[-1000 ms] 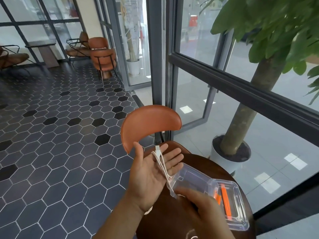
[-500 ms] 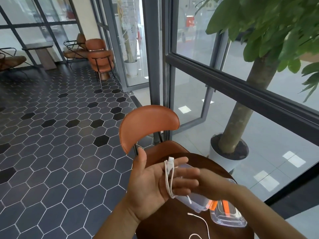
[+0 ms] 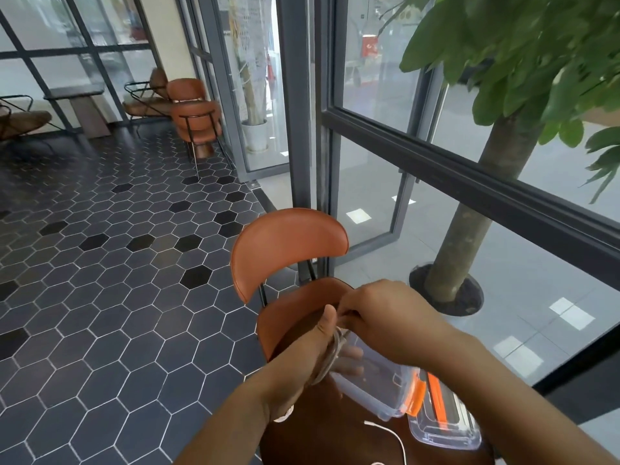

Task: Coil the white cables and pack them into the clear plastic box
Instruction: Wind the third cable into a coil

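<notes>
My left hand [image 3: 310, 355] is held up over the near edge of the round dark wooden table [image 3: 335, 441], thumb pointing up, fingers stretched out. A white cable [image 3: 330, 360] is looped round its palm in several turns. My right hand [image 3: 379, 313] reaches across from the right and pinches the cable at the top of the left hand. The clear plastic box [image 3: 379, 391] with orange clasps stands just behind and below the hands, its lid [image 3: 446, 424] lying open to the right. A second white cable [image 3: 391, 432] lies loose on the table in front of the box.
An orange-brown chair [image 3: 288, 245] stands right behind the table. A potted tree trunk [image 3: 469, 236] rises at the right beside the dark window frame. Hexagon floor tiles spread to the left, with more chairs [image 3: 194, 112] far back.
My right hand rose from the box side to the top of my left hand, carrying the cable round it. My left hand turned edge-on, and the view shifted slightly.
</notes>
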`<state>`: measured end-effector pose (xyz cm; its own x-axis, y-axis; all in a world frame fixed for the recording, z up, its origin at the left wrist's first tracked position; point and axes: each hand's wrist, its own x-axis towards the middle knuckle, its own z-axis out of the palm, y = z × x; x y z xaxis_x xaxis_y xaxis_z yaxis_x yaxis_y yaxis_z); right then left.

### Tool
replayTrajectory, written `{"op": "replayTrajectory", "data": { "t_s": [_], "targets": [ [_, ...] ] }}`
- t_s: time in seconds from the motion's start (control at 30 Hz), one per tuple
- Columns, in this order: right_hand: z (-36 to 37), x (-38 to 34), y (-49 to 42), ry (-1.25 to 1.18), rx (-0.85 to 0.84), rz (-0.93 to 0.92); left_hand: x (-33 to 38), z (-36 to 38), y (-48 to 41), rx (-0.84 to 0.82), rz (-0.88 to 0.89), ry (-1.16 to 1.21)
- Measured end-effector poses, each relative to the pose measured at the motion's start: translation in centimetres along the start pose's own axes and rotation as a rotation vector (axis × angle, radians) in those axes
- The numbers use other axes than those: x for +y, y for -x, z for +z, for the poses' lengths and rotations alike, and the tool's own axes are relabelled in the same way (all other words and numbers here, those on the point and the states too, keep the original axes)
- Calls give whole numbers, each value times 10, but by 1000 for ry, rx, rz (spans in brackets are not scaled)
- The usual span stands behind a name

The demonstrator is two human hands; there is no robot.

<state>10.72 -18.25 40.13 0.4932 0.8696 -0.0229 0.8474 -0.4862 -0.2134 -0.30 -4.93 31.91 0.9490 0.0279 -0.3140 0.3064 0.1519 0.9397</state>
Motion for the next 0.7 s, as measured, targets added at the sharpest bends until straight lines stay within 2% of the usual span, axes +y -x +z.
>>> {"op": "replayTrajectory", "data": {
  "t_s": [0.07, 0.17, 0.27, 0.53, 0.6, 0.7],
  "targets": [
    [12, -3, 9, -30, 53, 57, 1, 4, -12, 153, 36, 24],
    [31, -9, 27, -271, 166, 202, 3, 7, -8, 145, 62, 368],
    [47, -19, 42, -469, 324, 285, 12, 17, -9, 123, 136, 489],
    [78, -23, 54, -526, 305, 411, 26, 27, -11, 160, 184, 731],
    [87, -21, 52, -702, 315, 456, 24, 28, -10, 157, 185, 753],
    [91, -22, 49, -1218, 270, 550, 21, 29, -13, 156, 212, 762]
  ]
}}
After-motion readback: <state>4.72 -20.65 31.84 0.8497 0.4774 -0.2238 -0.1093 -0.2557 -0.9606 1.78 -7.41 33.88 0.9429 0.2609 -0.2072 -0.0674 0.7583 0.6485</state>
